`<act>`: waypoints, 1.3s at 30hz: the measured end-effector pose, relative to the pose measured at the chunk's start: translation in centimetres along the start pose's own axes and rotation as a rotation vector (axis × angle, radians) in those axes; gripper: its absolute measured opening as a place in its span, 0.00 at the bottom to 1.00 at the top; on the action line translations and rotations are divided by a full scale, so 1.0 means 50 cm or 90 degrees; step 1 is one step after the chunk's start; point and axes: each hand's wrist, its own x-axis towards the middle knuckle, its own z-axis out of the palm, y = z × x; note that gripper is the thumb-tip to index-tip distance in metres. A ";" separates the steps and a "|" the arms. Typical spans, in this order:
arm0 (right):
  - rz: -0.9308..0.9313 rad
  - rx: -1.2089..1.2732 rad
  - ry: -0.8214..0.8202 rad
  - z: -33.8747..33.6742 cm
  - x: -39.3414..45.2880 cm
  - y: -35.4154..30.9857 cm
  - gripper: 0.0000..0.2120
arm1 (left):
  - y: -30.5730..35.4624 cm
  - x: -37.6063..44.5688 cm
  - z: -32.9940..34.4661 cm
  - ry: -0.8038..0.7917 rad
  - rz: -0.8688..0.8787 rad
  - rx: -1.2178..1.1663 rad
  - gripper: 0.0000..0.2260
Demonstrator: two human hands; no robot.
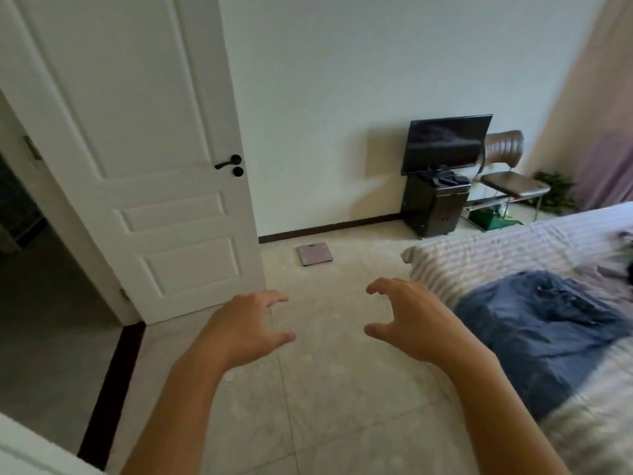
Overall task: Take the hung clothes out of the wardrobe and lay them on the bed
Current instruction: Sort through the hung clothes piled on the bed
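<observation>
Bedroom with pale tiled floor point(329, 371), white panelled door point(147, 149) standing open at left, television point(447, 144) on a dark stand and a brown chair point(507, 166) against the far wall, pink bathroom scale point(314, 254) near the skirting. Bed point(479, 258) with striped cover at right, already bearing a dark blue garment point(544, 330) spread near its edge; something dark further along, too cropped to name. Left hand point(246, 323) and right hand point(411, 320) both held out over the floor, fingers loosely curled, grasping nothing. Wardrobe not in view. Probably between trips: at least one piece laid down, number left hanging impossible to tell.
</observation>
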 end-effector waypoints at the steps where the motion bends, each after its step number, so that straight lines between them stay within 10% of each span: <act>1: 0.015 0.002 0.005 -0.012 -0.005 0.039 0.30 | 0.039 0.024 0.018 -0.007 0.022 0.005 0.30; 39: 0.501 0.027 0.185 -0.276 0.217 0.979 0.28 | 0.980 0.942 0.447 -0.295 0.612 0.062 0.30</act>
